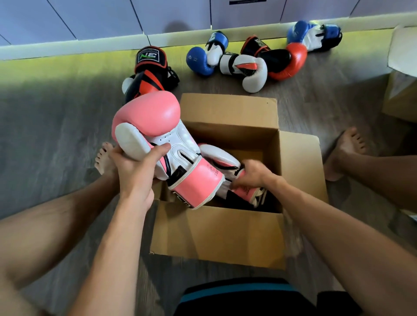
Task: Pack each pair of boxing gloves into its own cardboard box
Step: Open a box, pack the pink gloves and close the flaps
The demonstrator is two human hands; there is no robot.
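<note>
Wood floor [56, 126], cardboard box [216, 234]: right hand [252, 176] gripping pink glove [221, 155] inside, left hand [135, 167] gripping second glove [153, 115] above.

Grey wood-grain floor [56, 117] meets a pale skirting board [90, 44] under lilac wall panels [101, 15]; yellowish light washes the floor's far edge.

Only one legible mark: "3N" logo on the cuff of the black-and-orange glove [147, 76], upper centre-left. Small dark print on the pink glove [153, 126] cuff, mid-frame, is too blurred to read. Same for the second pink glove [217, 154] cuff and the dark sign [246, 1] at the top edge.
</note>
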